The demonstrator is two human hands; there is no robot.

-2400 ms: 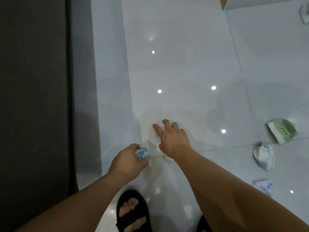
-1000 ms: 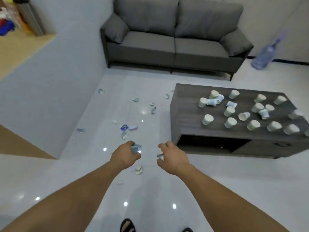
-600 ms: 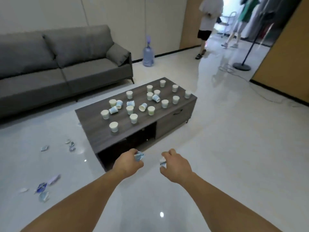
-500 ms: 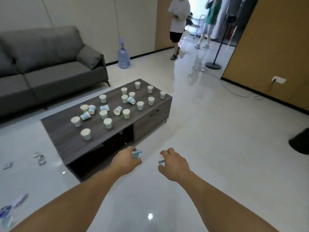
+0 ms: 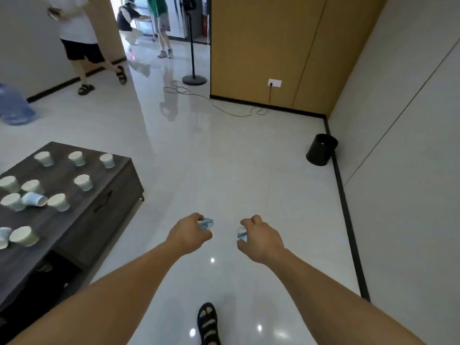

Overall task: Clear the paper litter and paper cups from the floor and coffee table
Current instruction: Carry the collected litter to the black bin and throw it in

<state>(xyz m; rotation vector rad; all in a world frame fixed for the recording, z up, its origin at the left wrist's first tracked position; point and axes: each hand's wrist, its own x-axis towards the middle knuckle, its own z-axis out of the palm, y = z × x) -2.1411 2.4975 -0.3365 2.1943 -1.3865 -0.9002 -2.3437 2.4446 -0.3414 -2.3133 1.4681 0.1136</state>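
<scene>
Ahead, a broad open stretch of glossy white tile floor (image 5: 224, 170), bounded on the left by the near corner of the dark grey wooden coffee table (image 5: 117, 185) and on the right by the black skirting strip (image 5: 348, 220) along the pale wall. Round black waste bin (image 5: 321, 153) upright on the floor just beside that strip, well ahead of the hands. Further off, a thin black cable (image 5: 224, 108) trailing across the floor from a socket in the yellow-brown wood panel wall (image 5: 261, 46) towards a black floor stand (image 5: 194, 79).

Left hand (image 5: 189, 235) curled round a crumpled blue-and-white paper wad (image 5: 206, 224). Right hand (image 5: 261, 239) pinching a small crumpled paper scrap (image 5: 241, 232) against curled fingers. Both hands out in the air above the floor, apart from each other.

Compared with half a second ago: a swing of the view to the right, grey sofa out of sight, table now at the left edge, bin in full view, same grips on both papers.

On the table top, white and pale blue paper cups (image 5: 83, 182), most standing, one pale blue one on its side. Large blue water bottle (image 5: 12, 108) at the far left by the wall. Person in white top and black shorts (image 5: 77, 33) near a doorway, two more people beyond. One black sandalled foot (image 5: 209, 322) at the bottom edge.
</scene>
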